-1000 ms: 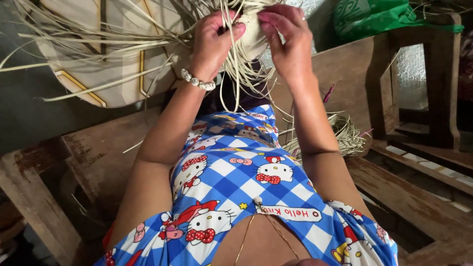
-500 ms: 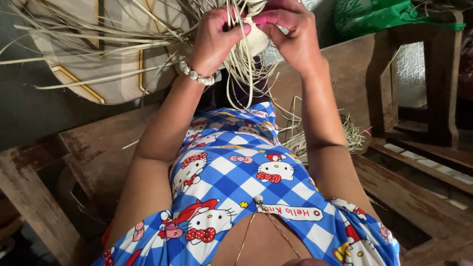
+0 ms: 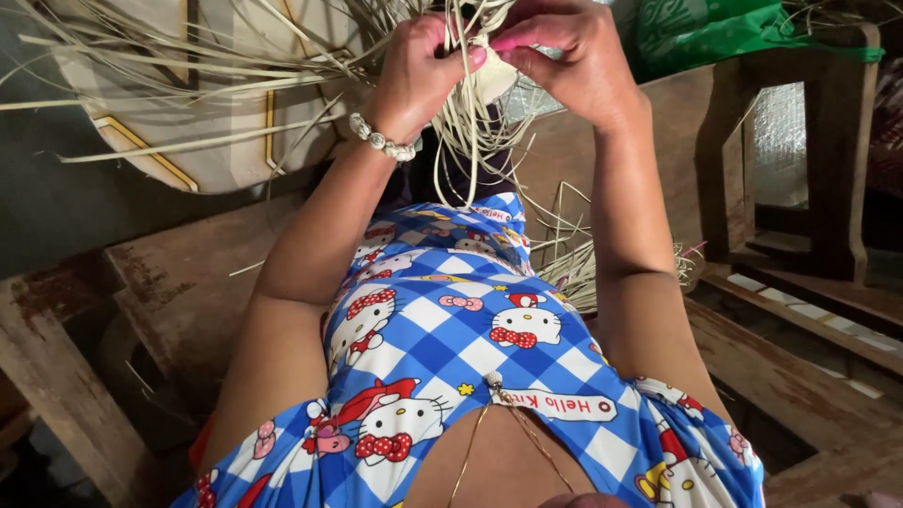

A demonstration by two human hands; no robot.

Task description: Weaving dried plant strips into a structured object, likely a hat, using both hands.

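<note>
- Since the earlier frames both hands have crept closer together and higher in view, and the woven piece is now more hidden between them.
- The left hand pinches the piece and a few straw strips between thumb and fingers; a bead bracelet sits on its wrist.
- The right hand grips the piece from the other side, fingertips touching those of the left.
- Loose strips fan out left of the left hand and hang below both.
- A green bag lies just right of the right hand.
- A wooden bench lies below the hands.
</note>
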